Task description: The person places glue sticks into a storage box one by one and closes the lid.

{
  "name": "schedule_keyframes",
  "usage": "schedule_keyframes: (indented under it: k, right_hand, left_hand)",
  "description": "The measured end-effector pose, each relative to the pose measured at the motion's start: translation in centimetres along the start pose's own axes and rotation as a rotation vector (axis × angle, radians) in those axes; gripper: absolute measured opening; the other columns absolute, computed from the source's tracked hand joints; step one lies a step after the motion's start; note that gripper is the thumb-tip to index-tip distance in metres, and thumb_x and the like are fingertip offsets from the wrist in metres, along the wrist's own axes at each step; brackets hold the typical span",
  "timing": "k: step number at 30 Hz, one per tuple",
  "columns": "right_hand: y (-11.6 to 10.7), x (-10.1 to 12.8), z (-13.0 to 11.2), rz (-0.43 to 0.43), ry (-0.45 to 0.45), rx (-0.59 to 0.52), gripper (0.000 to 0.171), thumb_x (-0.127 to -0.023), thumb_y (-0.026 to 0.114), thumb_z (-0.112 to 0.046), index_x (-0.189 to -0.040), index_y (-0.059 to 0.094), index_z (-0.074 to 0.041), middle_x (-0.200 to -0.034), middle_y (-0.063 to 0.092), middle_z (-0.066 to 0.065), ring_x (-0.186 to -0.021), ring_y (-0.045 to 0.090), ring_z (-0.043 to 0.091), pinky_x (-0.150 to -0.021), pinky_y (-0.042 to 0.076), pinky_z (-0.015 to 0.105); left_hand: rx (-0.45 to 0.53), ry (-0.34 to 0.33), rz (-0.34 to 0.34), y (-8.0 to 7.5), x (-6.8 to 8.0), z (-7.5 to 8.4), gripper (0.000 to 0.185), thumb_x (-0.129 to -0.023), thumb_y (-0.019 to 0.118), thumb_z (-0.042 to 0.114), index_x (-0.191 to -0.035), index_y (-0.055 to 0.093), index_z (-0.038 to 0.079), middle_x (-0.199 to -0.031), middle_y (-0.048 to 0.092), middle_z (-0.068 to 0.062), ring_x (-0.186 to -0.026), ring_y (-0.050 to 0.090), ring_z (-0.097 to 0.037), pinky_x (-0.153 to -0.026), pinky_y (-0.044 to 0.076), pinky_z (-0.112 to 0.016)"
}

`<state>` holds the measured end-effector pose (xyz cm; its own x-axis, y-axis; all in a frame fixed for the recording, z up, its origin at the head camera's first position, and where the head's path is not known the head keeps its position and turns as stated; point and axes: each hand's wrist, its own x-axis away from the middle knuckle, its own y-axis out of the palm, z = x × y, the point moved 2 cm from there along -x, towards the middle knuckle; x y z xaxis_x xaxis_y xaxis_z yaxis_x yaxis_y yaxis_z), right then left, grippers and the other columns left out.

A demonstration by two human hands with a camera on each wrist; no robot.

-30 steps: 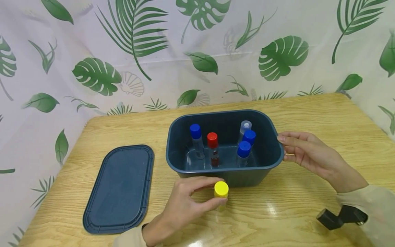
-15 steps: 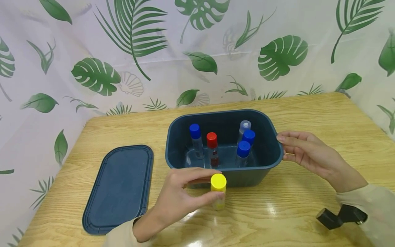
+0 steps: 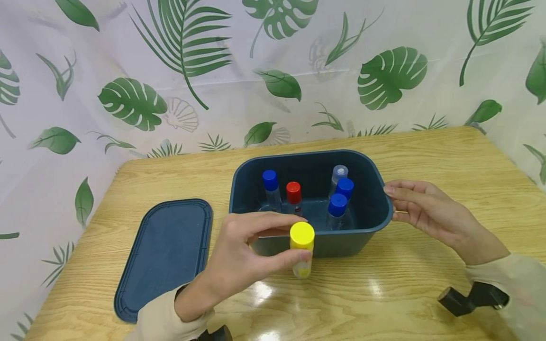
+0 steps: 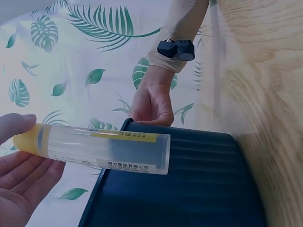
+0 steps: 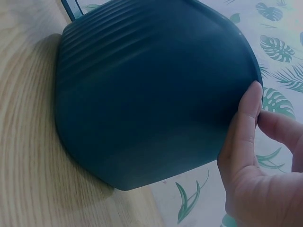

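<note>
In the head view, my left hand pinches a clear cylindrical bottle with a yellow cap by its cap, in front of the dark blue bin. The left wrist view shows this bottle with a yellow-and-white printed label. With thumb and fingers, my right hand grips the bin's right rim; the right wrist view shows the thumb and fingers on either side of that rim. Inside the bin stand a red-capped bottle, several blue-capped ones and a clear-capped one.
A dark blue lid lies flat on the wooden table, left of the bin. Behind the table hangs a white cloth with green leaf prints. A black wrist camera sits on the right sleeve.
My left hand has raised the yellow-capped bottle from low in front of the bin to about the height of its near rim. The right hand keeps its place on the bin.
</note>
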<state>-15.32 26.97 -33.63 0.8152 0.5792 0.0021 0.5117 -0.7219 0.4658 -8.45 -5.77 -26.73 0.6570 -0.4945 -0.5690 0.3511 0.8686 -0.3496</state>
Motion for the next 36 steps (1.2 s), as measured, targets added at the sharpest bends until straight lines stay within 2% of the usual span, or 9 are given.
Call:
schedule_keyframes:
  k: [3, 10, 13, 26, 36]
  right_hand:
    - [0.0, 0.0, 0.0, -0.009, -0.001, -0.006, 0.036, -0.102, 0.031, 0.004, -0.115, 0.064, -0.002, -0.107, 0.07, 0.007, -0.094, 0.069, 0.017, -0.08, 0.058, 0.028]
    - [0.0, -0.1, 0.1, -0.033, -0.005, -0.04, 0.037, -0.102, 0.03, 0.005, -0.116, 0.064, -0.001, -0.108, 0.069, 0.008, -0.095, 0.069, 0.018, -0.08, 0.058, 0.029]
    - [0.1, -0.1, 0.1, -0.047, -0.012, -0.052, 0.037, -0.102, 0.029, 0.005, -0.117, 0.063, 0.0, -0.109, 0.069, 0.009, -0.096, 0.069, 0.018, -0.081, 0.058, 0.029]
    - [0.3, -0.2, 0.2, -0.055, -0.023, -0.088, 0.038, -0.102, 0.028, 0.005, -0.117, 0.063, 0.001, -0.11, 0.069, 0.009, -0.098, 0.068, 0.019, -0.082, 0.057, 0.029]
    - [0.4, -0.3, 0.3, -0.097, -0.03, -0.12, 0.04, -0.102, 0.025, 0.006, -0.118, 0.061, 0.002, -0.111, 0.068, 0.011, -0.099, 0.068, 0.019, -0.081, 0.057, 0.028]
  left_hand:
    - [-0.008, -0.001, -0.005, -0.1, -0.3, 0.3, 0.034, -0.074, 0.08, -0.003, -0.106, 0.069, -0.004, -0.1, 0.072, -0.014, -0.093, 0.07, -0.017, -0.08, 0.058, -0.031]
    - [-0.03, 0.066, -0.021, -0.2, -1.3, 1.0, 0.035, -0.071, 0.081, -0.003, -0.104, 0.069, -0.003, -0.098, 0.072, -0.013, -0.09, 0.071, -0.015, -0.079, 0.058, -0.029]
    - [-0.017, 0.07, -0.016, -0.5, -1.7, 1.4, 0.036, -0.07, 0.081, -0.005, -0.104, 0.069, -0.004, -0.098, 0.072, -0.014, -0.09, 0.071, -0.016, -0.079, 0.058, -0.029]
    - [0.059, -0.019, 0.044, -2.9, -3.5, 2.1, 0.035, -0.074, 0.076, -0.007, -0.108, 0.067, -0.006, -0.1, 0.071, -0.015, -0.09, 0.07, -0.019, -0.082, 0.058, -0.035]
    - [0.053, -0.032, 0.058, -3.2, -4.9, 1.7, 0.034, -0.077, 0.074, -0.006, -0.11, 0.065, -0.006, -0.104, 0.07, -0.015, -0.092, 0.07, -0.018, -0.085, 0.057, -0.036]
